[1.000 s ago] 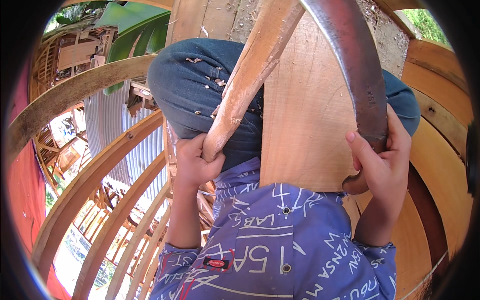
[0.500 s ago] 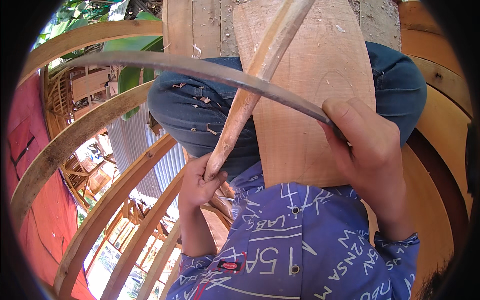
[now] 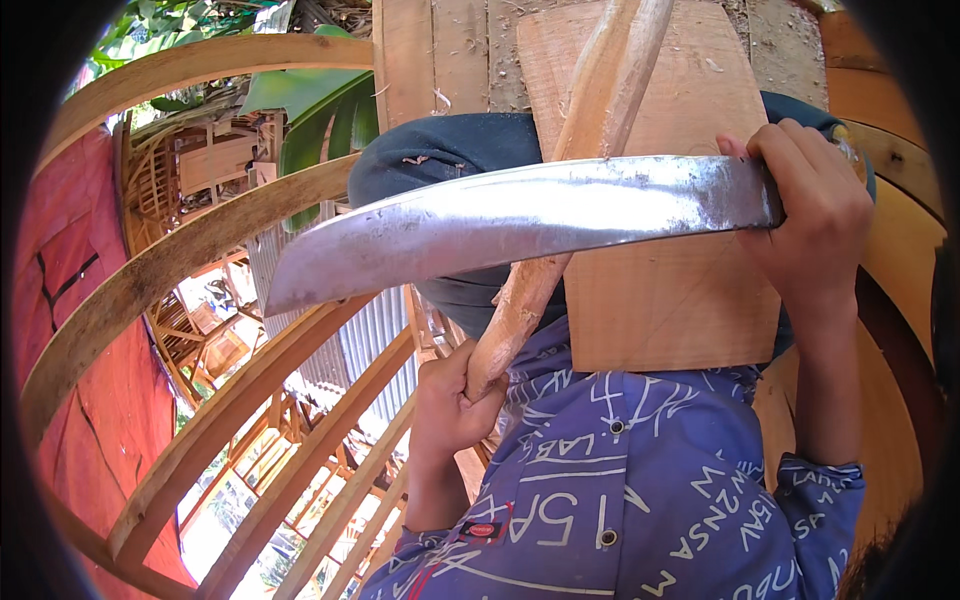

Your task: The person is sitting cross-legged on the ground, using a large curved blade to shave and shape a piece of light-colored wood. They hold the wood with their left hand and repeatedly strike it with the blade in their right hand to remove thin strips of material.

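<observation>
My right hand (image 3: 815, 205) is closed round the handle end of a machete (image 3: 480, 218); its fingers hide the grip. The broad, shiny blade stretches leftward, its flat face turned up to view and its tip over the wooden slats. Below and behind it, a partly peeled wooden stick (image 3: 525, 300) runs from lower left to the top edge. My left hand (image 3: 455, 400) is wrapped round the stick's near end. Whether blade and stick touch, I cannot tell. Under the stick a pale flat board (image 3: 680, 300) lies across my lap.
Curved wooden slats (image 3: 240, 420) form a railing on the left. A red sheet (image 3: 100, 380), a corrugated metal sheet (image 3: 350, 350) and green leaves (image 3: 320, 110) show beyond. Planks with shavings (image 3: 460, 60) lie ahead, and curved brown boards (image 3: 890, 400) stand at the right.
My right hand has moved up and right. The machete has rolled from edge-on to showing its broad face. My left hand still grips the stick.
</observation>
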Available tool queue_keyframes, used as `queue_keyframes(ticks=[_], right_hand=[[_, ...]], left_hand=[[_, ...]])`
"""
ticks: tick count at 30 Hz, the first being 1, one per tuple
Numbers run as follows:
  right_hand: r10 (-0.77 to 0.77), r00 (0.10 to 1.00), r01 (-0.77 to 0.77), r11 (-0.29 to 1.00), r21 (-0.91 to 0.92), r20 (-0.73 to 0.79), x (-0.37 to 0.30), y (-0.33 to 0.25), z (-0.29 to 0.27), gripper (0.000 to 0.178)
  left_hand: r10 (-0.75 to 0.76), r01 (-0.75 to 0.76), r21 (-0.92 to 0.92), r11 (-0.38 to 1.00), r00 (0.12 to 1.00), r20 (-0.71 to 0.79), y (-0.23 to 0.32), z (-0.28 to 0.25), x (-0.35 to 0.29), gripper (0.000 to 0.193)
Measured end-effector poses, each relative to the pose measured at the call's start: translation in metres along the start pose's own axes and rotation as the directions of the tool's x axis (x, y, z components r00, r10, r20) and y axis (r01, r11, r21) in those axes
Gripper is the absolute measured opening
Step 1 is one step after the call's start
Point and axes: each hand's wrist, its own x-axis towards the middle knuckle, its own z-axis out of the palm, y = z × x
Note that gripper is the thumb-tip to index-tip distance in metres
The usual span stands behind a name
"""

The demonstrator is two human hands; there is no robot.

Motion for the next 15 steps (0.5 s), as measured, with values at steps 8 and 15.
queue_keyframes(ticks=[8, 15], right_hand=[[0.46, 0.886, -0.457, 0.846, -0.274, -0.06, 0.004, 0.083, 0.007, 0.04], [0.328, 0.942, -0.328, 0.945, -0.012, 0.073, 0.0, 0.029, 0.0, 0.017]], left_hand=[[-0.073, 0.079, 0.038, 0.996, 0.987, -0.145, -0.023, -0.013, -0.025, 0.016], [0.003, 0.004, 0.04, 0.999, 0.986, -0.169, 0.005, 0.007, 0.013, 0.01]])
